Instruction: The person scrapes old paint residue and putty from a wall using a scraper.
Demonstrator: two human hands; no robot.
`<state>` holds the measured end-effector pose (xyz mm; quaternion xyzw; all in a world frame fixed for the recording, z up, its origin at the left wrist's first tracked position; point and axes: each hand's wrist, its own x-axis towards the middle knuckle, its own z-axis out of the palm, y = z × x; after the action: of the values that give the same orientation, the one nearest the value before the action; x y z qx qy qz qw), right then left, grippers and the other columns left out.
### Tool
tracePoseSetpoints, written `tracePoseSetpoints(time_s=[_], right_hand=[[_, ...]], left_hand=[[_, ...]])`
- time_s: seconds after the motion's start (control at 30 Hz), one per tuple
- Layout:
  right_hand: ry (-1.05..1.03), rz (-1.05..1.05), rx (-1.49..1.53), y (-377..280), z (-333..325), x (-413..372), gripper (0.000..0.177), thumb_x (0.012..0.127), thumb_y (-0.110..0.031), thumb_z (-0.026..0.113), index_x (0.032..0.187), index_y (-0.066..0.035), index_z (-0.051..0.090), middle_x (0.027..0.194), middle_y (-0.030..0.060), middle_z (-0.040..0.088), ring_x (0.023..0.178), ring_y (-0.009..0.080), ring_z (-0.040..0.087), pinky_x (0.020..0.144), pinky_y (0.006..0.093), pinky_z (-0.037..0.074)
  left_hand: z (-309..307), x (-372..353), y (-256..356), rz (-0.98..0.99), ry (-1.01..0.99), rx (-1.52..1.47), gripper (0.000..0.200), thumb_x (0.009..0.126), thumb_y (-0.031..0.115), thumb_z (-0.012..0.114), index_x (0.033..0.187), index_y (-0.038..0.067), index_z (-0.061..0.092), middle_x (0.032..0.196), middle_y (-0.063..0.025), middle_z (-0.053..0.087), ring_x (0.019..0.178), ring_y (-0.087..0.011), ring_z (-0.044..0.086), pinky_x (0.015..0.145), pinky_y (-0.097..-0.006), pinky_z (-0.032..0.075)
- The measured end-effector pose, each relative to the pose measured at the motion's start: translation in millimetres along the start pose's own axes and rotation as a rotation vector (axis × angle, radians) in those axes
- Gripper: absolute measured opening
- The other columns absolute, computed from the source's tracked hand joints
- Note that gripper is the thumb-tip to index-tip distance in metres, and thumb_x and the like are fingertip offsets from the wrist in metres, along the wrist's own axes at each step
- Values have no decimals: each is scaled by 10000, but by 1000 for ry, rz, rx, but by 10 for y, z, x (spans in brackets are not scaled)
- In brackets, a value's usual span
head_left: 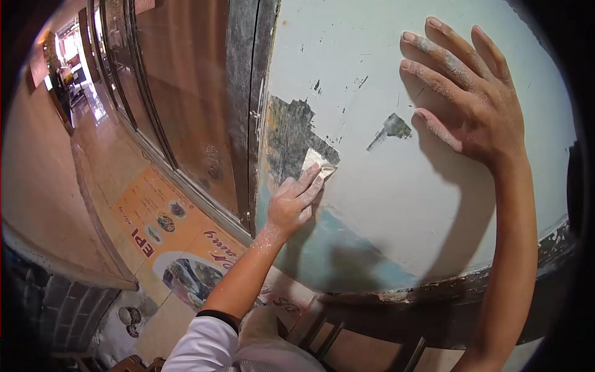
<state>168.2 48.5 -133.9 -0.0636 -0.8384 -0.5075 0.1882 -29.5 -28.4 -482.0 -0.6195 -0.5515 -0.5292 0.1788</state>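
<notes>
My left hand (pixel 290 201) is closed on a folded, whitish piece of sandpaper (pixel 313 160), its fingers pressing the sheet against the wall panel. The sandpaper lies at the lower edge of a large dark bare patch (pixel 290 133), where the paint is gone. My right hand (pixel 474 93) rests on the pale painted panel (pixel 372 192) with fingers spread and holds nothing. Left of the right hand is a smaller dark patch (pixel 396 127). White dust coats both hands. A bluish area (pixel 347 242) shows along the panel's lower part.
A dark wooden post (pixel 243 93) and glazed sliding doors (pixel 180 80) border the panel at left. An orange printed banner (pixel 155 217) lies on the tiled floor below. Dark wooden slats (pixel 331 341) stand under the panel. A grey block wall (pixel 68 310) is at lower left.
</notes>
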Motion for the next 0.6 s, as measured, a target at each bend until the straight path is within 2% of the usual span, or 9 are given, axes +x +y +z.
tracePoseSetpoints(time_s=[0.17,0.27,0.3,0.33,0.4,0.47,0.53,0.57,0.6], right_hand=[[33,-14,3,16,22,1,638,736,-367,806,1351,-354,635,1538,-113,524,1492,149,381,1307,454,190],[-3,9,-4,2,21,-19,639,733,-375,809,1347,-359,635,1539,-116,521,1495,152,377,1307,453,191],[6,9,3,0,8,-5,630,732,-373,808,1340,-359,642,1537,-117,523,1495,151,377,1308,451,189],[9,7,-1,-1,-3,6,630,732,-373,808,1340,-359,642,1537,-117,523,1495,151,377,1308,451,189],[8,5,6,2,-1,4,624,737,-372,804,1340,-361,644,1535,-114,527,1494,147,377,1308,451,184],[22,-8,8,24,11,-3,609,749,-369,795,1340,-356,646,1533,-112,529,1492,148,379,1308,451,180],[27,5,16,-1,23,-8,597,758,-374,789,1337,-346,647,1531,-113,530,1492,155,380,1307,456,180],[26,6,19,-9,28,-14,597,758,-374,789,1337,-346,647,1531,-113,530,1492,155,380,1307,456,180],[30,-4,20,-2,29,-14,597,758,-371,787,1338,-343,647,1531,-111,530,1492,158,382,1304,460,186]], left_hand=[[46,12,-20,69,105,-37,631,704,-1,653,1327,103,671,1502,-65,572,792,-291,611,770,-359,549],[-25,110,60,23,31,-20,643,697,11,671,1334,101,671,1508,-60,567,799,-297,623,778,-354,552],[-55,108,89,-18,-24,-35,629,681,-57,628,1299,47,676,1482,-154,575,983,-327,687,841,-394,546],[-45,74,74,-16,-20,-35,629,681,-57,628,1299,47,676,1482,-154,575,983,-327,687,841,-394,546],[20,34,1,51,58,7,629,682,12,659,1307,85,677,1516,-63,558,794,-294,617,764,-366,548],[75,70,-54,107,109,-10,646,674,8,656,1314,86,670,1524,-62,550,788,-290,608,753,-372,543],[-6,181,52,59,31,6,665,671,17,665,1332,91,660,1533,-61,542,776,-286,598,746,-367,540],[-71,235,113,33,-27,-21,640,679,-44,600,1313,18,659,1495,-177,554,1045,-356,674,836,-400,528],[-65,226,100,34,-25,-20,640,679,-44,600,1313,18,659,1495,-177,554,1045,-356,674,836,-400,528]])
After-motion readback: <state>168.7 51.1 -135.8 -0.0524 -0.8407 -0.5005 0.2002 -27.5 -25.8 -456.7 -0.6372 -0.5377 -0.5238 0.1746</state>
